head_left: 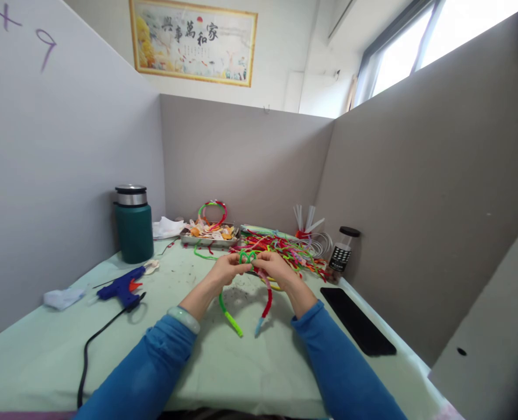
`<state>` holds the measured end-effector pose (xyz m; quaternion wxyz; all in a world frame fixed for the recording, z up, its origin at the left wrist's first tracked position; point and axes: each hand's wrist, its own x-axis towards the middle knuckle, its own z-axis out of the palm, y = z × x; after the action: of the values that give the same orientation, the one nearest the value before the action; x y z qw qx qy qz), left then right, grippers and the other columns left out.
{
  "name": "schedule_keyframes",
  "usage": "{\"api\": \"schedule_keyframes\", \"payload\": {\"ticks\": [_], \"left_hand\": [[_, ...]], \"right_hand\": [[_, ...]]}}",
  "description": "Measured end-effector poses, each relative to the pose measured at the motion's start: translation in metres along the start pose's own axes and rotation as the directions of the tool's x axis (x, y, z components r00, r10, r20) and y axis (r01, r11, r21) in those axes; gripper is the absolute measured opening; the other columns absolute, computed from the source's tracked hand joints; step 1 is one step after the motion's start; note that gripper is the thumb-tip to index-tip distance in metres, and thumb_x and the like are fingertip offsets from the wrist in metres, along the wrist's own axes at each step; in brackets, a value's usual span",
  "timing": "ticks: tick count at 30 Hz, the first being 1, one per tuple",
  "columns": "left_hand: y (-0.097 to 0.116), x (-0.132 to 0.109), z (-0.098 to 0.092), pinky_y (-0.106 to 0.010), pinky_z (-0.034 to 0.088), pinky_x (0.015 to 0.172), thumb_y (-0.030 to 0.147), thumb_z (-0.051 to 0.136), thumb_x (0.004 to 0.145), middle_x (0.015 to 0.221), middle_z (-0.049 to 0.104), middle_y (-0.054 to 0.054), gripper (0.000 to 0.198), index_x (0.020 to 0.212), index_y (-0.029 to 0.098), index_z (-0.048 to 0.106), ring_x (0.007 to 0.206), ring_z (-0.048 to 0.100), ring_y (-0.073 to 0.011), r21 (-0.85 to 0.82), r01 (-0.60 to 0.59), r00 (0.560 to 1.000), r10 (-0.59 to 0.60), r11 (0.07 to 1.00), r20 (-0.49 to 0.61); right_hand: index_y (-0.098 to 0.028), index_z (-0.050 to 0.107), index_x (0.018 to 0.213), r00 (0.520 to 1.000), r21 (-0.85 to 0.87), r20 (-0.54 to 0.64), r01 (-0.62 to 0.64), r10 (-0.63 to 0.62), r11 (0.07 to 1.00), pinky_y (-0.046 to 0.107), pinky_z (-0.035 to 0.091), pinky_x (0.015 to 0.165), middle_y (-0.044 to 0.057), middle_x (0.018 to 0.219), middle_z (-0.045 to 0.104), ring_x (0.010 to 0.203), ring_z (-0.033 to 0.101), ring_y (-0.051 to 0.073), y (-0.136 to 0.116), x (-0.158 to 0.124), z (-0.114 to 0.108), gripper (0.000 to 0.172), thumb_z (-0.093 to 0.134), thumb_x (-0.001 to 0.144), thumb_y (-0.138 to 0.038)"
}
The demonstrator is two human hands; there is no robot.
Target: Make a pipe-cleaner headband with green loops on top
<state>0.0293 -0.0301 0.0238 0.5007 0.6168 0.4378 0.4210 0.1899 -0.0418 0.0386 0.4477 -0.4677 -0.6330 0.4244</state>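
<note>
My left hand [227,269] and my right hand [275,267] meet above the middle of the pale green table [189,373]. Both pinch the top of a headband [241,303] wrapped in fuzzy pipe cleaner, green on its left arm and red on its right. A small green pipe-cleaner loop [247,255] stands up between my fingertips. The headband's two ends hang toward me, just above the table. Right behind my hands lies a pile of coloured pipe cleaners [285,248].
A blue glue gun [121,287] with a black cord lies at the left, near a white tissue [62,298]. A dark green flask [133,224] stands at the back left. A metal tray [210,235] holds craft pieces. A black phone [357,321] lies at the right; grey partitions enclose the table.
</note>
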Motion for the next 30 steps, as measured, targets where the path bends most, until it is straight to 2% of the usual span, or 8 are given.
{"api": "schedule_keyframes", "payload": {"ticks": [6, 10, 14, 19, 24, 30], "left_hand": [[-0.002, 0.002, 0.000, -0.019, 0.014, 0.037, 0.041, 0.070, 0.057, 0.053, 0.049, 0.006, 0.034, 0.076, 0.016, 0.057, 0.037, 0.027, -0.0025, 0.004, -0.035, 0.999, 0.035, 0.999, -0.013], [-0.001, 0.002, -0.001, -0.020, 0.013, 0.036, 0.036, 0.068, 0.058, 0.052, 0.048, 0.005, 0.028, 0.071, 0.015, 0.055, 0.035, 0.026, -0.0026, 0.000, -0.015, 0.999, 0.015, 1.000, -0.036], [0.000, 0.002, -0.001, -0.021, 0.010, 0.037, 0.034, 0.067, 0.058, 0.049, 0.041, 0.007, 0.025, 0.067, 0.014, 0.055, 0.035, 0.022, -0.0017, -0.025, 0.015, 1.000, -0.016, 1.000, -0.027], [0.002, 0.001, -0.001, -0.022, 0.008, 0.037, 0.035, 0.067, 0.057, 0.048, 0.037, 0.008, 0.027, 0.067, 0.015, 0.053, 0.034, 0.020, -0.0013, -0.065, 0.029, 0.999, -0.030, 0.997, -0.011], [0.003, -0.001, 0.000, -0.022, 0.007, 0.037, 0.036, 0.067, 0.058, 0.047, 0.035, 0.009, 0.028, 0.066, 0.016, 0.051, 0.034, 0.019, -0.0012, -0.079, 0.038, 0.999, -0.038, 0.996, -0.005], [0.002, 0.001, -0.002, -0.021, 0.007, 0.037, 0.039, 0.070, 0.056, 0.047, 0.034, 0.009, 0.032, 0.066, 0.016, 0.050, 0.034, 0.019, -0.0008, -0.107, 0.031, 0.999, -0.030, 0.994, 0.012]], "right_hand": [[-0.017, 0.048, 0.058, 0.999, 0.002, 0.023, 0.025, -0.025, 1.000, 0.020, 0.025, 0.035, -0.005, 0.043, 0.046, 0.036, 0.037, 0.006, 0.000, -0.002, 0.003, 0.020, 0.058, 0.071, -0.028], [-0.016, 0.052, 0.062, 0.993, -0.002, 0.105, 0.062, -0.062, 0.998, 0.020, 0.028, 0.038, -0.004, 0.046, 0.048, 0.039, 0.040, 0.007, 0.003, -0.001, -0.004, 0.022, 0.060, 0.071, -0.034], [-0.015, 0.053, 0.064, 0.977, -0.015, 0.203, 0.066, -0.062, 0.998, 0.020, 0.032, 0.042, -0.004, 0.049, 0.050, 0.044, 0.044, 0.008, 0.002, -0.002, -0.006, 0.019, 0.063, 0.067, -0.031], [-0.017, 0.049, 0.064, 0.984, -0.050, 0.131, 0.129, -0.121, 0.990, 0.020, 0.035, 0.047, -0.005, 0.052, 0.051, 0.047, 0.045, 0.008, -0.004, -0.006, -0.002, 0.018, 0.063, 0.066, -0.027], [-0.016, 0.050, 0.066, 0.978, -0.087, 0.165, 0.146, -0.130, 0.986, 0.020, 0.036, 0.047, -0.004, 0.054, 0.052, 0.047, 0.046, 0.008, -0.005, -0.007, -0.002, 0.020, 0.064, 0.067, -0.031], [-0.016, 0.052, 0.064, 0.976, -0.192, 0.092, 0.212, -0.197, 0.958, 0.019, 0.034, 0.047, -0.004, 0.053, 0.051, 0.048, 0.045, 0.008, -0.004, -0.007, -0.002, 0.019, 0.061, 0.070, -0.032]]}}
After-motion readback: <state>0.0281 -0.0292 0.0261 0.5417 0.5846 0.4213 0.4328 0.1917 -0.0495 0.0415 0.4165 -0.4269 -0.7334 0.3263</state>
